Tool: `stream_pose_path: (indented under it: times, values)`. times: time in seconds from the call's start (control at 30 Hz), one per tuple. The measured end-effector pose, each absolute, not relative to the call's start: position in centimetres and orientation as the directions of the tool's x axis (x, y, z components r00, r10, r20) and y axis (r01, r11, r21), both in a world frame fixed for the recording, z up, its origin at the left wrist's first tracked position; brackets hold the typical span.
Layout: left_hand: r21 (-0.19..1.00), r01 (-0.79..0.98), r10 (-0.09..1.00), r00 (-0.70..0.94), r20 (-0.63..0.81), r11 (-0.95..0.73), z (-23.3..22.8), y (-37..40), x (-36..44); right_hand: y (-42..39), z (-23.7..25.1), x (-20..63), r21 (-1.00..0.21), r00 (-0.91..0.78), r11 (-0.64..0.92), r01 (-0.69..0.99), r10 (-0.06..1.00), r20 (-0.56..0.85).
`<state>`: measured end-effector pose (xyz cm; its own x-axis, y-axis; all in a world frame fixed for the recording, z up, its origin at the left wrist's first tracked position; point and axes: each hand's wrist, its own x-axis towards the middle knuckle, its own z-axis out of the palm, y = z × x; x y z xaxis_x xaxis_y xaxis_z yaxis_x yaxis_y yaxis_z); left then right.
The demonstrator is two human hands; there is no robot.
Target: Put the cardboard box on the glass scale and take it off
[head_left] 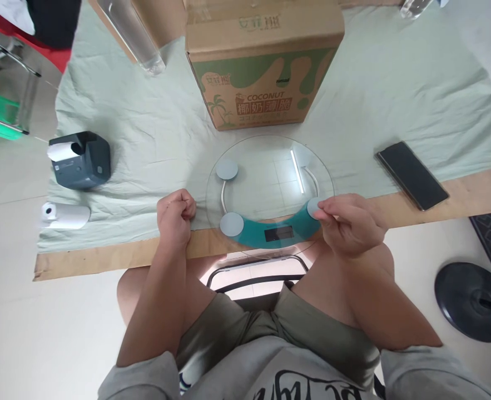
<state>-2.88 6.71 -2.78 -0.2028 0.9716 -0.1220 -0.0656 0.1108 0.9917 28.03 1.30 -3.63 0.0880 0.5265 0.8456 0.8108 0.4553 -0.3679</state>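
My left hand (175, 218) is curled, showing nothing held, while my right hand (352, 225) pinches, its hold unclear, at the glass scale (254, 234) overhanging the tabletop (115, 255), perhaps adjusting it, which next calls for steady support.

Before me lies a round, clear glass scale (266, 194), its near rim jutting past the edge of the table (124, 260). Its curved teal band (253, 234) sits on my side, carrying a dark rectangular display (279, 233) between grey discs (231, 224); slim curved metal rods (223, 197) run up both sides.
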Motion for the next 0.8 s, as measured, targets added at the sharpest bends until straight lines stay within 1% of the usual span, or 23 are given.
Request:
stream_pose_path:
  times: [0.07, 0.13, 0.2, 0.3, 0.37, 0.43, 0.5, 0.6, 0.67, 0.73, 0.8]
  values:
    - [0.99, -0.076, 0.971, -0.201, -0.131, 0.118, -2.6, 6.7, -2.9, 1.6, -3.7, 28.4, -0.4, 0.137, 0.411, 0.819, 0.537, 0.833]
    - [0.985, -0.096, 0.966, -0.204, -0.16, 0.143, -1.8, 6.8, -3.0, 2.0, -3.3, 28.8, -0.416, 0.149, 0.404, 0.814, 0.548, 0.823]
    - [0.986, -0.099, 0.966, -0.209, -0.153, 0.134, -0.6, 7.2, -3.3, 2.4, -2.7, 29.3, -0.442, 0.153, 0.391, 0.807, 0.584, 0.797]
    - [0.996, -0.071, 0.975, -0.211, -0.066, 0.052, 1.6, 8.4, -4.0, 3.5, -1.4, 30.0, -0.498, 0.188, 0.342, 0.797, 0.643, 0.742]
    - [0.999, -0.038, 0.982, -0.189, 0.003, -0.01, 2.6, 10.1, -4.3, 4.9, -0.5, 30.3, -0.557, 0.225, 0.324, 0.764, 0.677, 0.701]
    - [0.999, 0.009, 0.987, -0.151, 0.054, -0.054, 2.9, 12.6, -4.4, 7.0, 0.1, 30.6, -0.646, 0.267, 0.317, 0.695, 0.72, 0.64]
    - [0.996, 0.06, 0.989, -0.123, 0.08, -0.073, 2.7, 15.6, -4.1, 9.9, 0.1, 31.0, -0.757, 0.315, 0.298, 0.582, 0.775, 0.548]
    - [0.992, 0.109, 0.984, -0.159, 0.08, -0.063, 1.8, 20.2, -3.1, 15.1, -0.9, 32.2, -0.889, 0.393, 0.231, 0.395, 0.832, 0.391]
    - [0.988, 0.127, 0.974, -0.2, 0.111, -0.087, 1.0, 23.0, -2.3, 18.5, -1.9, 33.0, -0.933, 0.435, 0.181, 0.311, 0.845, 0.309]
    - [0.99, 0.086, 0.973, -0.19, 0.129, -0.114, 0.3, 25.4, -1.6, 21.1, -2.6, 33.4, -0.957, 0.413, 0.157, 0.242, 0.876, 0.248]
    - [0.995, -0.025, 0.99, -0.102, 0.097, -0.1, -0.6, 27.2, -1.1, 22.6, -2.7, 33.1, -0.966, 0.298, 0.18, 0.185, 0.927, 0.23]
